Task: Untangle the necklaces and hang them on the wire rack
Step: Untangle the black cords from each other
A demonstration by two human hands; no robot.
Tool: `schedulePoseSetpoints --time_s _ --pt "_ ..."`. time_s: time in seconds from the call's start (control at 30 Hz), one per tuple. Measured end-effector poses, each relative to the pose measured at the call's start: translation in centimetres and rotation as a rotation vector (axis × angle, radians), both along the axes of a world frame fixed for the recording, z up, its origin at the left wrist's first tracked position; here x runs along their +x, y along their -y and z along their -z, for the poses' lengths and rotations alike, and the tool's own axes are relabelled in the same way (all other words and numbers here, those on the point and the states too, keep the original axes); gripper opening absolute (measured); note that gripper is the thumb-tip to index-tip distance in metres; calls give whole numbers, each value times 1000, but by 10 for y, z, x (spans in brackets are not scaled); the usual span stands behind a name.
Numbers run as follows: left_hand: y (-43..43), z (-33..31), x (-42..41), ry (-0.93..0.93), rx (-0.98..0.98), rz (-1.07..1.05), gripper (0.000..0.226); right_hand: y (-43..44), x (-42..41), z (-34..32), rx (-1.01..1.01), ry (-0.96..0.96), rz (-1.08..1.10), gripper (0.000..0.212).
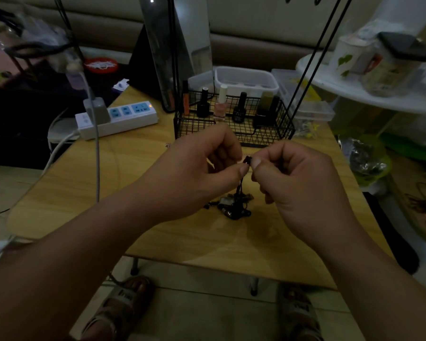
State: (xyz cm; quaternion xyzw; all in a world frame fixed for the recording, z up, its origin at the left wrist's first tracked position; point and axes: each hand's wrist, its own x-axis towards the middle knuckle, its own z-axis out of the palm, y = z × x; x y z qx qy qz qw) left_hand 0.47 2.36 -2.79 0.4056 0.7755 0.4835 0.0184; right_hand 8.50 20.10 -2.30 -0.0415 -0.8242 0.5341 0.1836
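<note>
The untangling step is going on, and the hanging on the wire rack (268,136) seems yet to come. The left hand (202,173) and right hand (298,178) are both pinching one dark piece (247,160) atop a cord, each grip clamped thumb to forefinger. The necklaces (234,205) are lying knotted on the surface (123,183) just below. Next, I judge, the strands are needing gentle teasing apart, since tugging could tighten the knot.

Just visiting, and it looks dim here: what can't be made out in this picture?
Head view only:
Number of necklaces in the tangle: too dark and small.
What the left hand and right hand pinch: fingertips cover most of it.
Top of the wire rack: cut off by the upper edge.
Labels on the bottles: blurred.
</note>
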Motion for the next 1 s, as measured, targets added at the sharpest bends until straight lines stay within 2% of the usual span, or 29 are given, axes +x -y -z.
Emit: schedulePoseSetpoints --time_s 0.23,0.43,0.8,0.87,1.0 --pt "-4 2 1 -125 -21 -48 6 3 2 3 142 -64 52 7" --pt "-7 5 -1 -123 -57 -74 5 3 2 6 297 -90 80 5" --pt "-4 8 -6 -108 -181 -128 6 10 -5 16 730 -107 87 7" --pt "-2 7 -6 -118 -192 -130 6 11 -6 17 662 -66 71 6" --pt "0 6 -6 -135 -190 -126 4 9 -8 14 116 113 63 11"
